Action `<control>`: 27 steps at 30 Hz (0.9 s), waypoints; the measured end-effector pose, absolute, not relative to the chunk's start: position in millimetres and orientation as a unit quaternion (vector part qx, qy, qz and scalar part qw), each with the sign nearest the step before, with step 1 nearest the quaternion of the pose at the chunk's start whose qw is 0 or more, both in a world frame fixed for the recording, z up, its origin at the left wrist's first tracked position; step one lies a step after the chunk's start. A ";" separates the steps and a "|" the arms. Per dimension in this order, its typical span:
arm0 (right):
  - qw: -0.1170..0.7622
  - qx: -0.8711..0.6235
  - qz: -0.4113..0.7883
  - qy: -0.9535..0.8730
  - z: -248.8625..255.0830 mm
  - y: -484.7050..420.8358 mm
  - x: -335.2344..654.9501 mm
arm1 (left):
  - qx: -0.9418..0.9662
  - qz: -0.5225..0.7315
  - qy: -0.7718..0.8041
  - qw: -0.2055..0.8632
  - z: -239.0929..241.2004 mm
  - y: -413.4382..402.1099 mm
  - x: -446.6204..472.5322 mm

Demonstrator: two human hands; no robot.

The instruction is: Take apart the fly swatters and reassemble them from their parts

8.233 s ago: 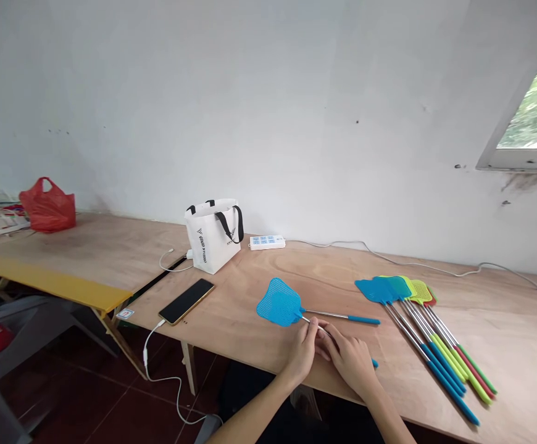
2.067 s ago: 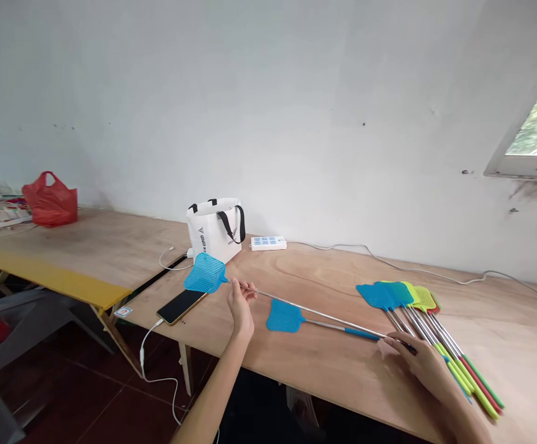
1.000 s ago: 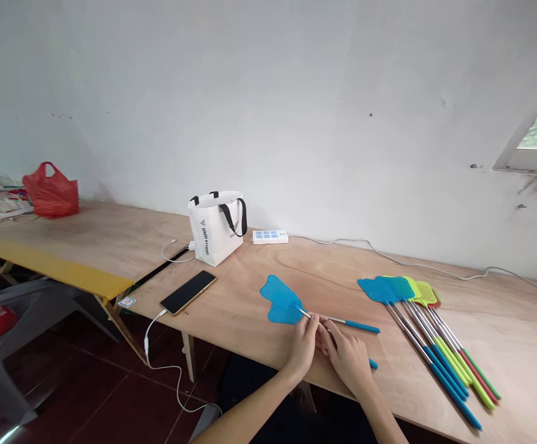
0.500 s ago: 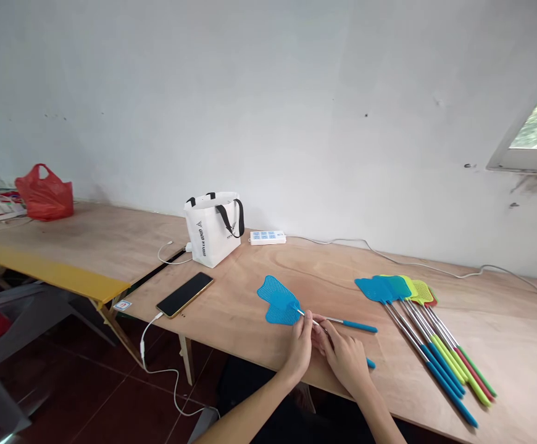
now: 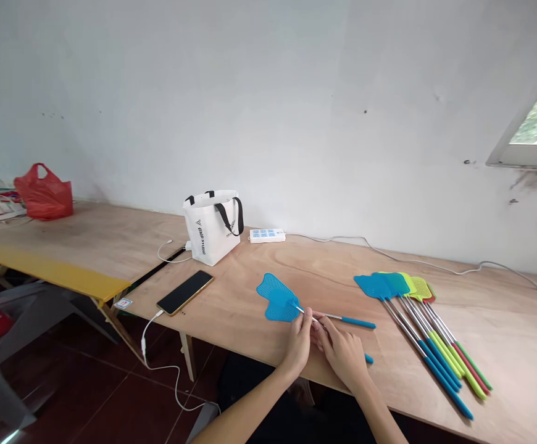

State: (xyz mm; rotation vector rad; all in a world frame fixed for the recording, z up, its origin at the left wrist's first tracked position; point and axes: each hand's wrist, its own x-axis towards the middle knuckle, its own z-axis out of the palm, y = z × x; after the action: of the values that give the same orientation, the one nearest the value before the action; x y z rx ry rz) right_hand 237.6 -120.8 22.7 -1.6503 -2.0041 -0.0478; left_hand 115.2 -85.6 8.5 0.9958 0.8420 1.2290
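Observation:
Two blue fly swatter heads [image 5: 278, 298] seem to overlap on the wooden table in front of me. From them a thin metal shaft runs into my left hand [image 5: 300, 344], whose fingers are pinched around it. Close against it, my right hand [image 5: 340, 353] grips the same shaft with bent fingers. Beyond my hands lies a blue handle [image 5: 358, 322] on a metal shaft. Another blue handle end [image 5: 369, 358] sticks out past my right hand, the rest of it hidden. To the right, several fly swatters [image 5: 428, 336] in blue, yellow-green, red and green lie fanned in a pile.
A phone [image 5: 186, 293] on a white charging cable lies at left. Behind it stand a white bag [image 5: 213, 231] with black handles and a white power strip [image 5: 267, 235], its cord along the wall. A red plastic bag [image 5: 45, 194] sits on the adjoining table [image 5: 106, 237].
The whole view has shifted very slightly. Both hands stay on the swatter shaft in nearly the same place.

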 end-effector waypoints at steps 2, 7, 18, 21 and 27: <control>0.270 -0.610 -0.015 -0.745 21.8 -120.2 237.8 | 0.438 0.536 0.368 0.621 7.5 -85.1 114.6; 0.254 -0.617 -0.039 -0.744 18.0 -118.9 238.3 | 0.437 0.532 0.360 0.629 7.9 -85.6 114.8; 0.250 -0.615 -0.040 -0.747 13.7 -117.9 239.4 | 0.429 0.534 0.357 0.635 8.7 -85.7 115.3; 0.253 -0.612 -0.041 -0.748 12.3 -117.8 239.8 | 0.425 0.534 0.365 0.633 8.3 -85.6 115.2; 0.253 -0.612 -0.030 -0.749 12.8 -118.2 239.8 | 0.433 0.527 0.353 0.640 11.6 -86.7 115.3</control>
State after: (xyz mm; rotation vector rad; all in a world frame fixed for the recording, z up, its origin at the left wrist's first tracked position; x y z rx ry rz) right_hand 239.8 -118.2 12.8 -1.6629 -2.0373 -0.0808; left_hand 115.3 -86.7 11.6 0.9870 0.8045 1.2027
